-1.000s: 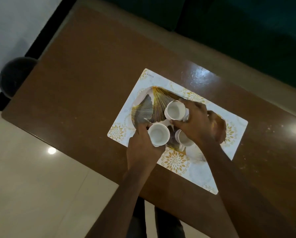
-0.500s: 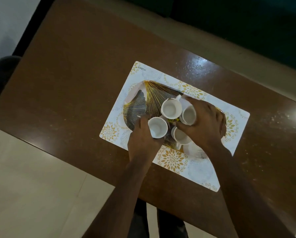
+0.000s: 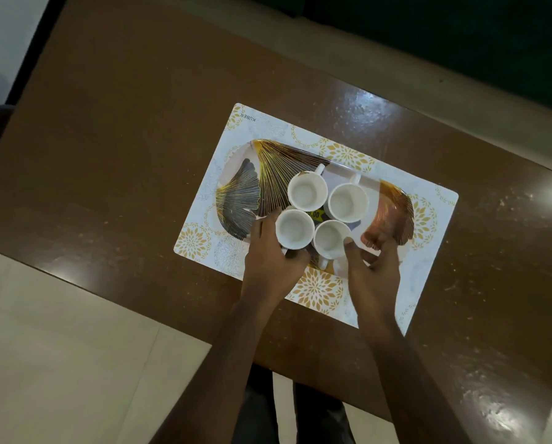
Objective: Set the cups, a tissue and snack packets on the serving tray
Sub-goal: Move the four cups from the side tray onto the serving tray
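Four white ceramic cups [image 3: 307, 191] stand clustered on the oval leaf-patterned serving tray [image 3: 241, 200]. The left hand [image 3: 268, 261] wraps the near-left cup [image 3: 295, 229], hiding its handle. The right hand [image 3: 375, 270] holds nothing, fingers loosely curled, thumb touching the near-right cup [image 3: 330, 239]. A yellow label [image 3: 315, 215] between the cups is mostly covered.

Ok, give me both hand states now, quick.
Left hand: grips the near-left cup.
Right hand: holds nothing; fingers loosely curled, thumb touching the near-right cup.
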